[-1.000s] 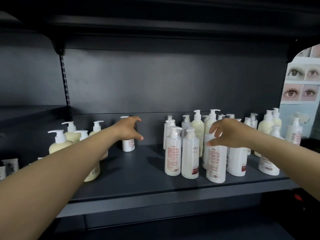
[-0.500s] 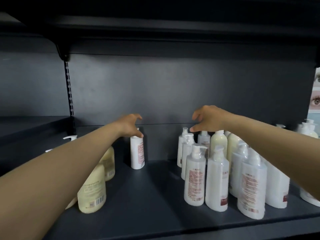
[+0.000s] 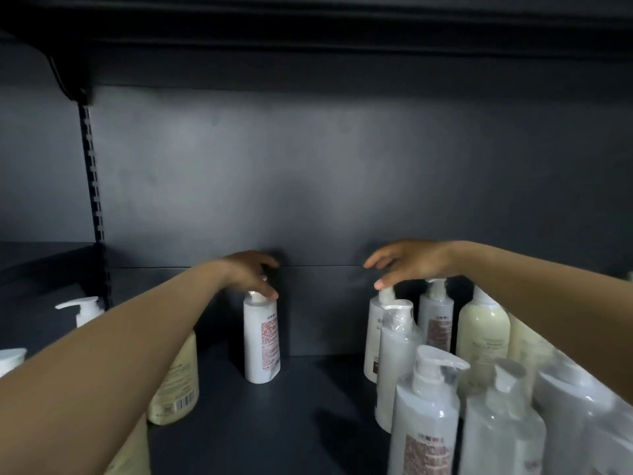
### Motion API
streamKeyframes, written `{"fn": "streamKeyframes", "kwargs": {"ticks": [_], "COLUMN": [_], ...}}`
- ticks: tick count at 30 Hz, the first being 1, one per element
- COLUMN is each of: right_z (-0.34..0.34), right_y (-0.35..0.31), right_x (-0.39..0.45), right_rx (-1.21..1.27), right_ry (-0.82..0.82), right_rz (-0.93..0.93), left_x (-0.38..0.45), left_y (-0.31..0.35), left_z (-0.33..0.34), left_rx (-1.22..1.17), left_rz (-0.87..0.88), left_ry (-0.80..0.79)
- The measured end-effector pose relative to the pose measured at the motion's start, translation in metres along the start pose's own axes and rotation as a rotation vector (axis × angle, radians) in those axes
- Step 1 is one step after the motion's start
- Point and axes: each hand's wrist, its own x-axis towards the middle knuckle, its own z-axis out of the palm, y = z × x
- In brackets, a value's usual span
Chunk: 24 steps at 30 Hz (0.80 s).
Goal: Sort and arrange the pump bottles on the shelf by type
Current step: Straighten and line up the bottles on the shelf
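Observation:
A lone white pump bottle (image 3: 262,341) with a red-printed label stands at the back middle of the dark shelf (image 3: 274,426). My left hand (image 3: 251,272) grips its pump top from above. To the right, several white pump bottles (image 3: 424,423) stand crowded together with cream pump bottles (image 3: 483,337). Over the back of that cluster hovers my right hand (image 3: 407,260), fingers spread, its thumb tip touching the pump of a rear white bottle (image 3: 375,334). More cream bottles (image 3: 176,378) stand at the left, partly hidden by my left forearm.
The shelf's dark back panel (image 3: 342,186) rises right behind the bottles. A slotted upright (image 3: 94,186) runs down at the left, and another shelf (image 3: 308,29) hangs overhead. Bare shelf floor lies between the lone white bottle and the right cluster.
The view has closed in on the shelf. My right hand left the front bottles, reached to the back of the cluster and dropped onto a rear pump. My left hand stayed on the lone white bottle.

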Motion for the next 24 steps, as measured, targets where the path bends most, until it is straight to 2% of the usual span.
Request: {"fn": "streamKeyframes", "kwargs": {"ticks": [5, 15, 20, 24], "right_z": [0.015, 0.029, 0.038, 0.04], "right_y": [0.019, 0.027, 0.026, 0.026], "right_x": [0.017, 0.026, 0.03, 0.034], "right_rx": [0.079, 0.198, 0.204, 0.203], "right_ry": [-0.092, -0.072, -0.032, -0.005], "right_rz": [0.014, 0.054, 0.064, 0.062], "left_x": [0.014, 0.017, 0.014, 0.015], "left_y": [-0.009, -0.024, -0.023, -0.026], "left_z": [0.01, 0.015, 0.018, 0.021], "left_rx": [-0.043, -0.199, -0.334, -0.38], "left_rz": [0.008, -0.069, -0.129, -0.129], "left_ry": [-0.017, 0.054, -0.029, -0.02]}}
